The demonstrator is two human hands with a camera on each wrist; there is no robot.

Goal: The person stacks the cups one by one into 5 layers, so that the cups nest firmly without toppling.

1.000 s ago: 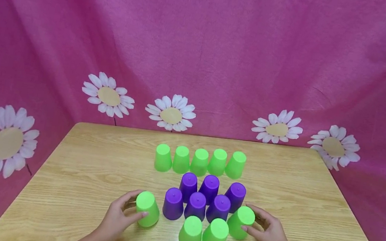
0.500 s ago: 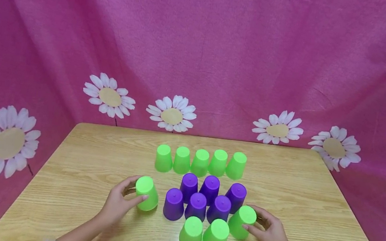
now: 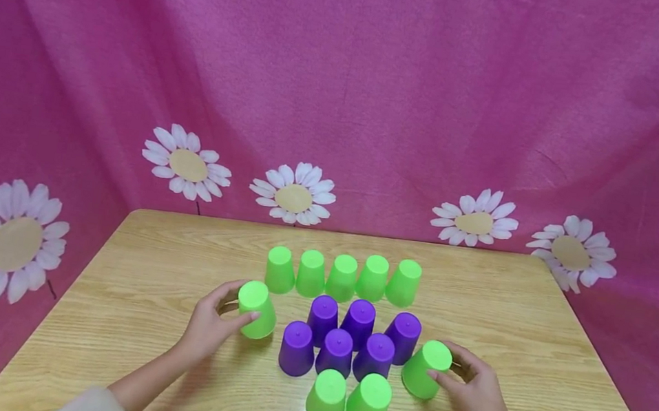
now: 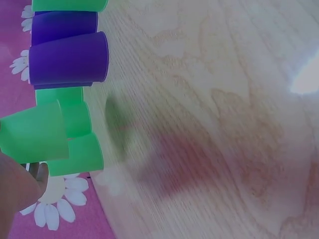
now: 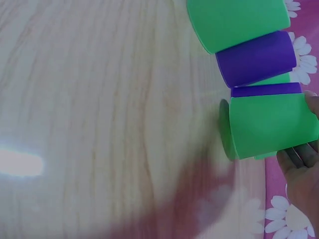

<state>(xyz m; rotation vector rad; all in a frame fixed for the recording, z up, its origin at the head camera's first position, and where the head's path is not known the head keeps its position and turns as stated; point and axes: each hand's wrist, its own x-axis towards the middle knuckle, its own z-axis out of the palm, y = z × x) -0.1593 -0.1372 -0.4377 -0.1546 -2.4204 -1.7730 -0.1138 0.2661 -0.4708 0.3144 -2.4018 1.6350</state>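
My left hand (image 3: 207, 325) grips an upside-down green cup (image 3: 255, 314) left of the purple cups; in the left wrist view this green cup (image 4: 35, 132) hangs above its shadow on the table. My right hand (image 3: 477, 388) holds another upside-down green cup (image 3: 423, 374) between thumb and fingers, to the right of the purple cups. In the right wrist view a shadow shows beside the rim of that green cup (image 5: 274, 124). Several purple cups (image 3: 336, 354) stand upside down in two rows between my hands. Two green cups (image 3: 326, 403) stand side by side in front of them.
A row of several upside-down green cups (image 3: 342, 278) stands behind the purple ones. The wooden table (image 3: 173, 254) ends at a pink cloth (image 3: 344, 96) with white flowers, which hangs at the back and sides.
My left hand has carried its green cup away from me, toward the back row. The right hand has lately shifted its green cup to the right and slightly back, apart from the purple cups.
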